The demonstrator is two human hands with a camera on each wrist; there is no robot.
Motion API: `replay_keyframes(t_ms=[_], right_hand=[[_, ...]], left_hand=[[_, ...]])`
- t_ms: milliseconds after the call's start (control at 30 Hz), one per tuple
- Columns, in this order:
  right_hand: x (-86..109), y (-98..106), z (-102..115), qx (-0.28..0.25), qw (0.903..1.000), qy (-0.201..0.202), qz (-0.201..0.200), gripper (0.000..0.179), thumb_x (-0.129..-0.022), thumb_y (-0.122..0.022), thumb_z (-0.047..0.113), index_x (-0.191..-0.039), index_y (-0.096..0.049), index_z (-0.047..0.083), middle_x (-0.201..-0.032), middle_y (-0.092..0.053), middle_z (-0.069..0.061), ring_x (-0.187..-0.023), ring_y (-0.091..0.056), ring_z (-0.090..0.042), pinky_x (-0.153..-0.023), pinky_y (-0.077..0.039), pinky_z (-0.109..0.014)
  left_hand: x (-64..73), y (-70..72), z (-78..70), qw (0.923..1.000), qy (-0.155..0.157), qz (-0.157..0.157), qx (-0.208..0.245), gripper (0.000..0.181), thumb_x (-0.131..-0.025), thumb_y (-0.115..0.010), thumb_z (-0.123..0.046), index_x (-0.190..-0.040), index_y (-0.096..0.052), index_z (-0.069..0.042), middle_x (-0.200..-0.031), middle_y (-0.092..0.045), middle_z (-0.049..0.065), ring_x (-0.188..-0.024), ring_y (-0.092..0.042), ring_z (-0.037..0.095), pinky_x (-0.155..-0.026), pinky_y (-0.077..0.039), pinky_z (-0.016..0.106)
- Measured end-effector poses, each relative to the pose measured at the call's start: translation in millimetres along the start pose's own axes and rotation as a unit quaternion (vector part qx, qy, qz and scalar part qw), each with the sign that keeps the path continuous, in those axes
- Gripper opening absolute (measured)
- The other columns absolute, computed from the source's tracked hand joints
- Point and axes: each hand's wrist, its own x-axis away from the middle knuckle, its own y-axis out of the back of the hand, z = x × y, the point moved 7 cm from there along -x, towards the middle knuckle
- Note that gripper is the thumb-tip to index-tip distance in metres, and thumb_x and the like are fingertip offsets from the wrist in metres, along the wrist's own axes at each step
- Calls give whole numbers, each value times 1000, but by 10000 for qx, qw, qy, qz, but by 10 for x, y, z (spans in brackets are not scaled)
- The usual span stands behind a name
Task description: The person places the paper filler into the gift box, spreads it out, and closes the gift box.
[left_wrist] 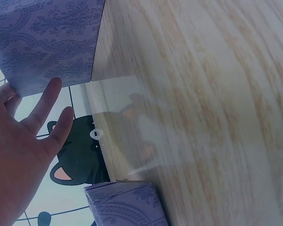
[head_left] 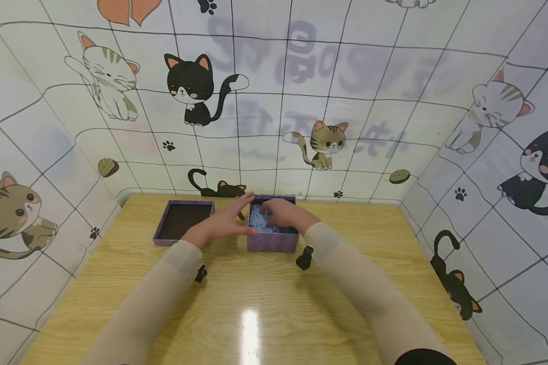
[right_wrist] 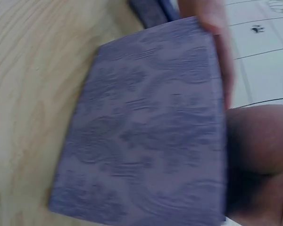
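A purple patterned box (head_left: 272, 242), its top uncovered, stands toward the back of the table with blue shredded filler (head_left: 258, 222) inside. My left hand (head_left: 225, 219) is at the box's left side, fingers spread and fairly straight; its thumb reaches the near left corner and the forefinger the far one. From the right, my right hand (head_left: 286, 213) dips into the box with fingers bent down into the filler. Its fingertips are hidden, so what they hold does not show. In the right wrist view the box wall (right_wrist: 141, 127) covers most of that hand.
Left of the box lies a shallow purple lid (head_left: 184, 222) with its dark inside facing up. The wooden table (head_left: 219, 314) ends at a cat-patterned curtain (head_left: 265, 152) behind and at both sides.
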Motion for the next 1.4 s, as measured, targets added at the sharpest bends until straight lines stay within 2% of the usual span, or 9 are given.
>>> replay_keyframes(t_ms=[167, 233, 333, 467, 567, 733, 933, 1233, 1400], right_hand=[[100, 125, 4, -1036, 9943, 204, -134, 44, -107, -77, 13, -150, -68, 9, -135, -72, -12, -120, -71, -29, -98, -60, -43], [119, 100, 5, -1621, 9863, 297, 12, 43, -107, -76, 13, -149, -68, 10, -130, -72, -11, -111, -73, -26, -91, -62, -42], [100, 21, 12, -1952, 9800, 333, 217, 43, -107, -76, 15, -149, -68, 11, -132, -72, -10, -113, -72, -25, -92, -62, -41], [11, -81, -9, -1715, 9846, 255, 214, 46, -106, -76, 13, -151, -67, 9, -142, -69, -12, -131, -65, -29, -106, -57, -45], [-66, -154, -34, -1496, 9881, 322, 160, 47, -106, -75, 10, -152, -65, 4, -148, -67, -14, -137, -62, -31, -113, -53, -47], [-117, -216, -17, -1149, 9925, 415, 75, 45, -107, -73, 7, -151, -65, 0, -147, -68, -17, -138, -63, -33, -117, -50, -47], [-86, -186, 10, -1031, 9935, 486, -69, 44, -104, -78, 11, -146, -69, 2, -142, -71, -13, -133, -66, -30, -114, -52, -46], [82, -18, -42, -1674, 9841, 459, -368, 46, -104, -78, 7, -149, -67, 4, -144, -69, -13, -125, -71, -30, -99, -61, -42], [205, 75, -74, -2074, 9747, 429, -719, 45, -106, -76, 7, -150, -66, 3, -141, -69, -16, -120, -73, -30, -96, -62, -42]], left_hand=[[-4, 1, 1, 9999, 68, 21, 82, 117, -96, -83, -61, -180, -13, -22, -187, -3, 0, -124, -68, 34, -111, -50, 61], [-7, 2, 5, 9999, 76, 37, 90, 117, -96, -83, -61, -180, -13, -21, -187, -3, -2, -125, -68, 34, -112, -49, 61], [-13, 0, 1, 9999, 19, 34, 98, 116, -96, -83, -60, -180, -13, -19, -187, -3, 1, -125, -68, 34, -111, -50, 61], [-10, -3, -10, 10000, -35, 6, 47, 116, -96, -83, -59, -180, -14, -18, -187, -5, 3, -122, -69, 33, -109, -51, 59], [-10, -2, -17, 10000, -29, -10, -16, 116, -96, -83, -61, -180, -15, -18, -187, -5, -2, -120, -69, 29, -109, -51, 58], [-12, 4, -22, 10000, -36, -21, -22, 116, -95, -83, -62, -180, -15, -20, -185, -4, -11, -119, -69, 25, -111, -49, 58], [-6, 7, -10, 10000, -19, -30, -91, 116, -96, -83, -61, -180, -15, -20, -186, -4, -10, -118, -68, 21, -107, -52, 55], [-5, 11, -29, 10000, 29, 20, -63, 118, -96, -82, -63, -180, -13, -20, -187, -5, 4, -123, -68, 26, -111, -50, 60], [0, 16, -46, 9999, 135, 28, -87, 120, -94, -83, -64, -181, -9, -27, -187, -5, 0, -128, -65, 26, -112, -49, 60]])
